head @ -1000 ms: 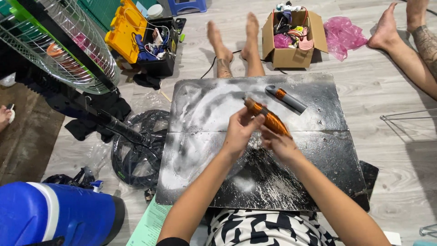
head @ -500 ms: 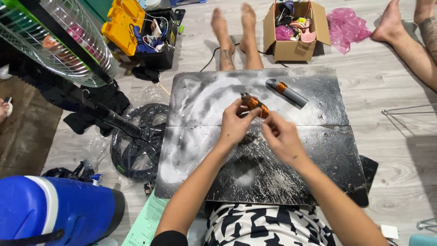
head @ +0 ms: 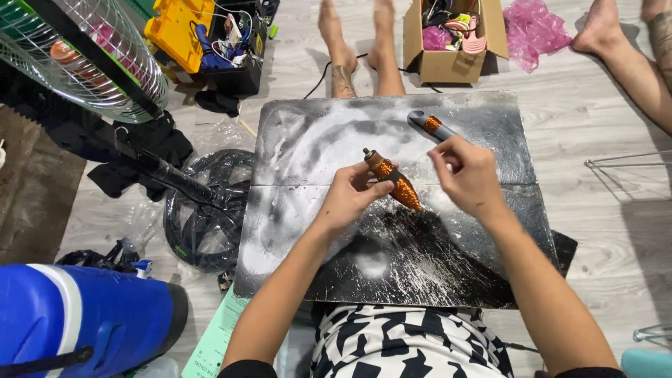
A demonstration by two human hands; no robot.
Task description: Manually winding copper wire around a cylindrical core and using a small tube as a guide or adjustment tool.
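Note:
My left hand (head: 350, 196) grips a slim orange glittery tool (head: 394, 180) with a dark tip, tilted over the board. To its right, my right hand (head: 467, 175) hovers just apart from the tool, fingers curled, and I cannot tell whether anything small is pinched in them. A second piece with a grey end and an orange band (head: 430, 126) lies on the board beyond my right hand. Both hands work above a dark board smeared with white powder (head: 301, 147) that rests across my lap.
A cardboard box of odds and ends (head: 451, 42) and a pink bag (head: 532, 24) sit at the far side. A yellow case (head: 175, 28), a fan grille (head: 84, 63), a black fan base (head: 206, 213) and a blue container (head: 77, 322) crowd the left. Another person's leg (head: 630, 56) lies at right.
My right hand has come off the orange tool and moved right. My left hand now holds it alone, turned so the dark tip points up-left.

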